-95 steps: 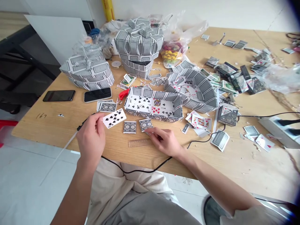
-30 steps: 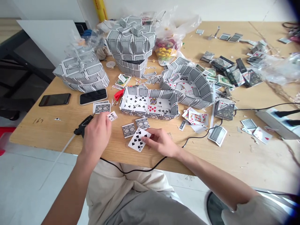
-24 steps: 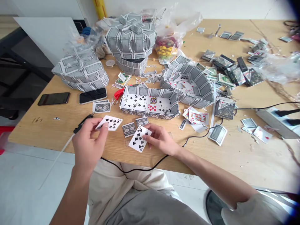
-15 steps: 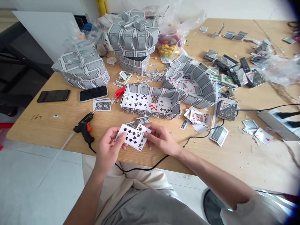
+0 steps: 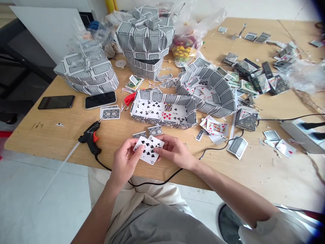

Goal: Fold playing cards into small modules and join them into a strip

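The left hand (image 5: pixel 125 163) and right hand (image 5: pixel 175 151) have now come together, their fingers clamped on two overlapped spade playing cards (image 5: pixel 148 149), held just above the table (image 5: pixel 50 135), near the front wall of the open card box (image 5: pixel 162 124).

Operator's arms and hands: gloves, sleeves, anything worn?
No gloves: the left hand and right hand are bare, with no rings or wristbands showing. Both forearms are bare too. The right arm comes out of a loose pale grey sleeve; no left sleeve is in view.
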Demonstrator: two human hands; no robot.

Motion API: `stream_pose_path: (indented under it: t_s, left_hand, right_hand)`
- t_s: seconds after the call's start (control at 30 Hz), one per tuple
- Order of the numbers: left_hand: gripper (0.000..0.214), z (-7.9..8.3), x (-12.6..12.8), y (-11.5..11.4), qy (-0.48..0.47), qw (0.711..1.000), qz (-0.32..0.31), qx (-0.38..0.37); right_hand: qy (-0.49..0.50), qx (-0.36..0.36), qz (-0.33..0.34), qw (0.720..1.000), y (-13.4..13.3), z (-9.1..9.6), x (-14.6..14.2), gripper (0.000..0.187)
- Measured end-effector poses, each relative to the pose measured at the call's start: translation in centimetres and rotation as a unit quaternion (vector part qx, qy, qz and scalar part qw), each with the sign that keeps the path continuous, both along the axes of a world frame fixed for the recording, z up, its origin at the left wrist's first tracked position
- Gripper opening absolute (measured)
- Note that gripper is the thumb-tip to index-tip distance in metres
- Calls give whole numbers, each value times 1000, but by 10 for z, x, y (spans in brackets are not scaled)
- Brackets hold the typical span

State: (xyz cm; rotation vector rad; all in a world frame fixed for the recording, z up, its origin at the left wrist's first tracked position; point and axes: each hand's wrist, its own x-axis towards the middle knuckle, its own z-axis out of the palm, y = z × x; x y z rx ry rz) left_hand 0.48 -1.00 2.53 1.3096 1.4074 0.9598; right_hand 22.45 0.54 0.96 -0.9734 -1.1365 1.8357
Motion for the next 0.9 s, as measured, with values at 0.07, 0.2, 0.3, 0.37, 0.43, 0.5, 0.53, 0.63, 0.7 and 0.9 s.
stream_pose_path:
  t_s: [0.07,0.2,0.3,0.37,0.43,0.5,0.53,0.63,0.7,0.9]
  left_hand:
    - [32,0,1,0,-9,1000,0,-7]
    - [31,1,2,0,-24,1000,-8,-15]
    - [30,1,1,0,-33,999,-12,-17]
    - [30,1,1,1,-38,999,-16,-22]
    - [31,1,1,1,-44,999,-16,-28]
    - [33,1,1,2,-50,998,-15,-35]
    - [34,1,1,3,-53,998,-14,-38]
    - [35,2,0,4,-64,997,-19,-50]
    - [34,2,-1,5,-68,996,-29,-58]
    - [31,1,-3,3,-57,995,-58,-63]
  right_hand:
    - [3,0,-1,1000,0,0,0,45]
    - [6,0,-1,1000,-1,0,0,43]
    - [-6,5,0,1000,-2,-1,1,41]
    - [-14,8,-2,1000,-2,-3,1,41]
    - [-17,11,-3,1000,-2,-4,1,42]
    - [-16,10,0,1000,-2,-4,1,42]
    - [-16,8,1,1000,-2,-4,1,43]
    - [-12,3,3,1000,-2,-2,1,43]
    - [-10,15,1,1000,-2,1,2,41]
    - [-54,40,6,998,-2,6,3,39]
